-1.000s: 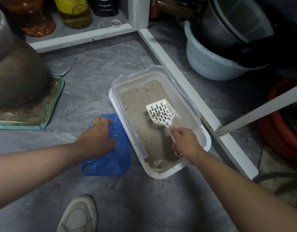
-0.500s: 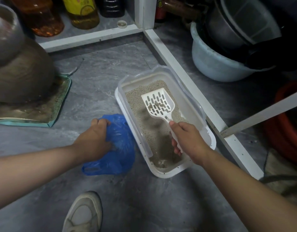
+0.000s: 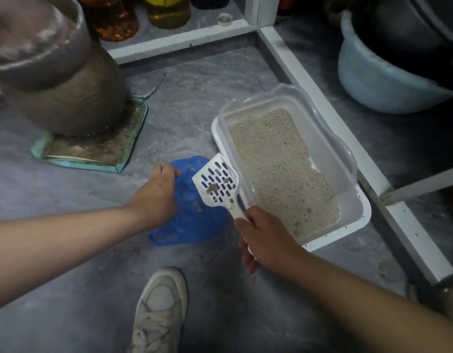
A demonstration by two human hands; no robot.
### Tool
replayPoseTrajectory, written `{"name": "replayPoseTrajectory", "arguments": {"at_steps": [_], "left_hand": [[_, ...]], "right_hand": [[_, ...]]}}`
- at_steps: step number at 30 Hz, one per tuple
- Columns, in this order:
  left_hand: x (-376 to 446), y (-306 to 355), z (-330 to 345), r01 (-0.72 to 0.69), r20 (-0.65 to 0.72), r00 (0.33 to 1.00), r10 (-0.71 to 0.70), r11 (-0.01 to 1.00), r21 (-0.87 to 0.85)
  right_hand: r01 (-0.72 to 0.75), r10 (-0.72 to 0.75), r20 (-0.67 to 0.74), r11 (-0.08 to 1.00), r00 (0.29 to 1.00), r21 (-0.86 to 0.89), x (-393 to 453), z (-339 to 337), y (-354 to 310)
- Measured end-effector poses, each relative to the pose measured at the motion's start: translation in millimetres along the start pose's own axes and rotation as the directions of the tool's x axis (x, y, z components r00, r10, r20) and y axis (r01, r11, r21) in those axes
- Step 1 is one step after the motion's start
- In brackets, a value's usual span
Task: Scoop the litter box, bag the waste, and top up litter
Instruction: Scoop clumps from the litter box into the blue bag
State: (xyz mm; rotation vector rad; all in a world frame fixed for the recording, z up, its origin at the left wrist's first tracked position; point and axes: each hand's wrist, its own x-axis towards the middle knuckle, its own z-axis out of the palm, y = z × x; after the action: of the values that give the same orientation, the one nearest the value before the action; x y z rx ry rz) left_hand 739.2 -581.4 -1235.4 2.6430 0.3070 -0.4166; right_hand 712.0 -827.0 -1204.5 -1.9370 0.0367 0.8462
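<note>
While the right hand [image 3: 265, 235] grips the handle of a white slotted scoop [image 3: 216, 184], fingers curled round it, the scoop head sits over the open mouth of a blue plastic bag [image 3: 192, 220], centre frame, just left of the litter box. Few small brownish clumps [image 3: 212, 187] lie on the slotted blade. Left hand [image 3: 156, 197] pinches the bag's upper left edge, fingers curled on the plastic, holding the mouth open; bag rests on the grey floor [image 3: 93, 289].

Litter box [image 3: 358, 212]: white tray with a clear raised rim, centre right of the frame, long axis running from upper left to lower right. Beige litter [image 3: 274, 159] covers most of the bottom; a bare white strip shows along the right wall, and the litter looks thinner at the lower end. Box sits close beside a white frame rail [image 3: 322, 98] that runs diagonally down the right side.

Upper left of the frame: big brown clay pot [image 3: 57, 80], blurred, standing on a dirty teal-edged tray [image 3: 93, 159]. Top edge: amber and yellow bottles [image 3: 118, 19] on a low shelf. Upper right: pale blue basin [image 3: 381, 82] with dark cookware stacked in it. Bottom centre: a worn whitish sneaker [image 3: 159, 309] on the floor.
</note>
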Motion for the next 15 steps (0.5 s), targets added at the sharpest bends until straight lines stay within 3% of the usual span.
{"name": "replayPoseTrajectory", "arguments": {"at_steps": [3,6,12,15], "left_hand": [[-2.3,-0.5,1.2,-0.014,0.001,1.0,0.014,1.0,-0.011],[-4.4,0.9,2.1,-0.043,0.005,0.999,0.043,0.999,-0.013],[-3.7,2.9,2.1,-0.061,0.024,0.998,0.061,0.998,-0.028],[-1.4,2.3,2.6,-0.07,0.015,0.997,0.07,0.997,-0.029]], "right_hand": [[0.046,-0.05,-0.018,0.986,0.999,-0.157,10.3,17.7,8.3],[0.109,-0.155,-0.073,0.896,0.985,-0.431,21.1,30.7,17.8],[0.166,-0.28,-0.109,0.792,0.954,-0.587,19.7,35.2,20.5],[0.124,-0.251,-0.099,0.736,0.963,-0.665,19.0,35.7,22.0]]}}
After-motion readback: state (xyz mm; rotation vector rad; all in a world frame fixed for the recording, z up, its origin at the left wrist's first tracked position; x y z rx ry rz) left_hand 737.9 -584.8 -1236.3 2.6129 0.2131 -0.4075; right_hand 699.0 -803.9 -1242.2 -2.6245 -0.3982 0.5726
